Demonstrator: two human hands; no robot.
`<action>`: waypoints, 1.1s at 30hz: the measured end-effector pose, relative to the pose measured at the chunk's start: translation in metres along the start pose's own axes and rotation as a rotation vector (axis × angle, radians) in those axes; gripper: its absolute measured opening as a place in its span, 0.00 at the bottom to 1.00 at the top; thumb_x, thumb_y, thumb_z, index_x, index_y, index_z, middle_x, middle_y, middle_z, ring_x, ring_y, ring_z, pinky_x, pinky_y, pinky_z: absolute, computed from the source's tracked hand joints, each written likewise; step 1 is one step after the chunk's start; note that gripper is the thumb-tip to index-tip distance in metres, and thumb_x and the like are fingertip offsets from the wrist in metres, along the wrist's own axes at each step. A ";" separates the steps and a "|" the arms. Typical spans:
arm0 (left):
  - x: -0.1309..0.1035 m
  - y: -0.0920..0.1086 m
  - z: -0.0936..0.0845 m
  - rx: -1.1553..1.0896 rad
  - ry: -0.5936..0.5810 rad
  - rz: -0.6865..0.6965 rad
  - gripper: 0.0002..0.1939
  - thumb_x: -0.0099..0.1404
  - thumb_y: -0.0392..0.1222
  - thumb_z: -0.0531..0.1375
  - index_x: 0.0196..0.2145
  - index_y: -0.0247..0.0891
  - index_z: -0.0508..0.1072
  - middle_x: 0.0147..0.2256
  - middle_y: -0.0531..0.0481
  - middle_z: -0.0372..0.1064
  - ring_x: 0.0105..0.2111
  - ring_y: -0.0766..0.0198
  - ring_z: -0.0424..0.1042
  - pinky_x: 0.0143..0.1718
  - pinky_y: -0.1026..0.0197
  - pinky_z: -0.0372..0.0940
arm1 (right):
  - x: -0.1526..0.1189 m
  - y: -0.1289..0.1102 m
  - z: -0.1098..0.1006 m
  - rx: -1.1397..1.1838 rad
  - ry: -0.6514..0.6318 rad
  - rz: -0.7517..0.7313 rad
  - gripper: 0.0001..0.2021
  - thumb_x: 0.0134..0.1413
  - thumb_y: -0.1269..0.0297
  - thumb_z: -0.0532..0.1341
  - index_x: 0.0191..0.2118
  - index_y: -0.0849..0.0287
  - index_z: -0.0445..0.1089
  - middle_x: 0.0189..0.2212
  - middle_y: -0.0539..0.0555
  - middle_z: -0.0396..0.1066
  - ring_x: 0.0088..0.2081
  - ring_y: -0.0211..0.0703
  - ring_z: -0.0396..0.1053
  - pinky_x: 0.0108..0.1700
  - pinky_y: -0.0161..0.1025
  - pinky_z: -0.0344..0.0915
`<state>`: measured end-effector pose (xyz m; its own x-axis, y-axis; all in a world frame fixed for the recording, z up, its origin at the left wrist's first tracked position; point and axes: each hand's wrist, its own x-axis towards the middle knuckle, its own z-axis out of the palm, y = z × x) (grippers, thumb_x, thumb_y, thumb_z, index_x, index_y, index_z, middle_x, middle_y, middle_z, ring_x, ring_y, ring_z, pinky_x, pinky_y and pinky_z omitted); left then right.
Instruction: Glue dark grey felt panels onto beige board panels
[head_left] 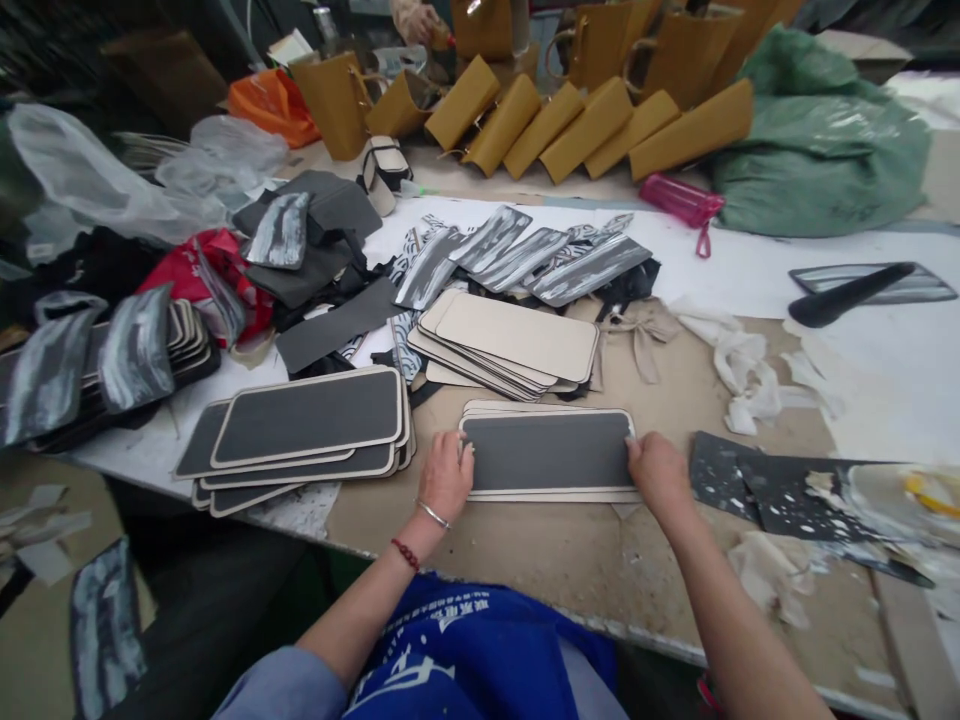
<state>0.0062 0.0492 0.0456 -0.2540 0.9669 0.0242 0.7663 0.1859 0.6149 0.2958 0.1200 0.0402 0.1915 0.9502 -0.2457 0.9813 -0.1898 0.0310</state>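
Note:
A dark grey panel with a cream border (547, 453) lies on top of a small stack on the brown work surface. My left hand (448, 472) grips its left edge, fingers curled; a silver bracelet and a red bead bracelet are on that arm. At the panel's right edge, my right hand (660, 473) pinches the side near the upper corner. Just behind is a fanned stack of cream panels (517, 335). To the left sits another stack of grey panels with cream borders (307, 418).
Glue-streaked grey strips (555, 262) lie behind the cream stack. Mustard bags (589, 125) line the back beside a green sack (817, 140). A black-handled tool (847, 296), pink pouch (679, 200) and glue-spattered dark sheets (787, 490) are at right. Another person's hand (420, 22) shows at the top.

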 end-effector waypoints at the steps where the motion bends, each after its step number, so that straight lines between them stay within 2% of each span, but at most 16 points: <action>1: 0.003 0.006 0.005 0.047 0.004 0.113 0.12 0.61 0.39 0.50 0.41 0.36 0.66 0.42 0.40 0.66 0.45 0.55 0.64 0.48 0.52 0.59 | 0.000 0.000 0.000 0.002 0.004 -0.003 0.12 0.60 0.62 0.51 0.36 0.67 0.65 0.32 0.61 0.69 0.34 0.45 0.66 0.31 0.36 0.52; 4: 0.012 0.021 0.025 0.166 -0.050 0.333 0.20 0.63 0.43 0.50 0.51 0.33 0.62 0.53 0.36 0.58 0.56 0.51 0.55 0.55 0.48 0.53 | -0.001 0.000 0.000 0.013 0.018 -0.005 0.12 0.60 0.62 0.51 0.36 0.66 0.65 0.32 0.60 0.68 0.34 0.44 0.66 0.31 0.36 0.51; 8: 0.019 0.029 0.046 0.323 -0.164 0.467 0.28 0.63 0.48 0.50 0.58 0.33 0.53 0.61 0.35 0.45 0.61 0.48 0.42 0.58 0.46 0.48 | -0.003 -0.002 0.001 0.054 0.023 0.023 0.11 0.60 0.63 0.51 0.36 0.65 0.64 0.33 0.60 0.68 0.35 0.44 0.66 0.32 0.36 0.52; 11: 0.022 0.026 0.052 0.416 -0.210 0.508 0.30 0.62 0.49 0.51 0.59 0.33 0.52 0.61 0.36 0.45 0.61 0.49 0.43 0.59 0.47 0.47 | -0.003 -0.001 0.003 0.082 0.032 0.035 0.10 0.59 0.63 0.51 0.35 0.64 0.64 0.32 0.58 0.67 0.34 0.43 0.65 0.32 0.36 0.52; 15: 0.025 0.023 0.053 0.473 -0.198 0.543 0.31 0.61 0.50 0.51 0.58 0.32 0.54 0.60 0.35 0.47 0.60 0.48 0.46 0.58 0.47 0.48 | -0.003 0.004 0.001 0.102 0.077 0.015 0.09 0.59 0.63 0.52 0.33 0.63 0.64 0.31 0.58 0.66 0.35 0.44 0.65 0.34 0.36 0.55; 17: 0.025 0.022 0.054 0.478 -0.185 0.554 0.31 0.61 0.50 0.52 0.58 0.32 0.55 0.60 0.34 0.49 0.60 0.48 0.48 0.58 0.47 0.49 | -0.006 0.002 -0.002 0.084 0.144 0.027 0.09 0.57 0.63 0.53 0.34 0.64 0.64 0.32 0.60 0.66 0.37 0.48 0.65 0.36 0.39 0.57; 19: 0.026 0.021 0.055 0.476 -0.172 0.567 0.31 0.61 0.51 0.51 0.58 0.31 0.55 0.59 0.34 0.49 0.59 0.48 0.49 0.57 0.47 0.49 | -0.012 -0.011 -0.004 0.099 0.256 0.018 0.11 0.57 0.62 0.53 0.37 0.66 0.65 0.36 0.64 0.66 0.41 0.52 0.64 0.40 0.43 0.59; 21: 0.025 0.019 0.057 0.471 -0.154 0.584 0.31 0.61 0.51 0.51 0.58 0.31 0.55 0.59 0.33 0.49 0.59 0.47 0.48 0.57 0.46 0.50 | -0.020 -0.035 -0.002 0.176 0.363 -0.093 0.16 0.56 0.61 0.53 0.45 0.69 0.64 0.44 0.68 0.64 0.48 0.55 0.60 0.46 0.47 0.58; 22: 0.025 0.018 0.058 0.468 -0.146 0.595 0.31 0.62 0.51 0.51 0.58 0.31 0.55 0.59 0.33 0.49 0.60 0.47 0.48 0.57 0.46 0.49 | -0.024 -0.049 0.000 0.227 0.394 -0.196 0.20 0.56 0.61 0.53 0.50 0.70 0.61 0.50 0.69 0.61 0.53 0.56 0.56 0.50 0.49 0.57; 24: 0.025 0.015 0.060 0.463 -0.134 0.615 0.30 0.62 0.49 0.51 0.58 0.30 0.55 0.59 0.33 0.49 0.60 0.47 0.48 0.57 0.46 0.49 | -0.030 -0.075 0.007 0.308 0.376 -0.432 0.26 0.55 0.59 0.53 0.56 0.70 0.55 0.57 0.67 0.54 0.60 0.54 0.46 0.56 0.49 0.52; 26: 0.025 0.013 0.061 0.462 -0.132 0.631 0.30 0.61 0.48 0.51 0.57 0.29 0.55 0.59 0.32 0.50 0.60 0.47 0.48 0.57 0.45 0.49 | -0.031 -0.088 0.014 0.340 0.321 -0.608 0.30 0.55 0.56 0.54 0.58 0.70 0.52 0.59 0.64 0.51 0.62 0.51 0.41 0.59 0.48 0.48; 27: 0.025 0.013 0.061 0.462 -0.133 0.634 0.30 0.61 0.48 0.51 0.57 0.29 0.55 0.59 0.31 0.50 0.60 0.47 0.48 0.57 0.45 0.49 | -0.029 -0.089 0.018 0.341 0.300 -0.653 0.31 0.55 0.55 0.54 0.59 0.71 0.51 0.59 0.64 0.50 0.62 0.50 0.40 0.60 0.48 0.47; 29: 0.026 0.014 0.061 0.461 -0.137 0.630 0.30 0.61 0.48 0.51 0.57 0.29 0.55 0.59 0.31 0.50 0.60 0.47 0.48 0.57 0.44 0.49 | -0.022 -0.076 0.024 0.322 0.288 -0.641 0.32 0.55 0.54 0.53 0.59 0.71 0.50 0.60 0.64 0.49 0.62 0.49 0.39 0.61 0.48 0.45; 33: 0.027 0.016 0.059 0.460 -0.148 0.631 0.31 0.61 0.49 0.52 0.58 0.30 0.55 0.59 0.32 0.49 0.60 0.47 0.47 0.57 0.44 0.48 | -0.006 -0.032 0.029 0.263 0.301 -0.455 0.33 0.57 0.55 0.51 0.62 0.71 0.43 0.61 0.64 0.46 0.63 0.49 0.38 0.61 0.51 0.44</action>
<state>0.0470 0.0885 0.0094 0.3656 0.9210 0.1345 0.9146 -0.3823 0.1320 0.2626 0.1131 0.0129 -0.2123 0.9712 0.1082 0.9359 0.2339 -0.2633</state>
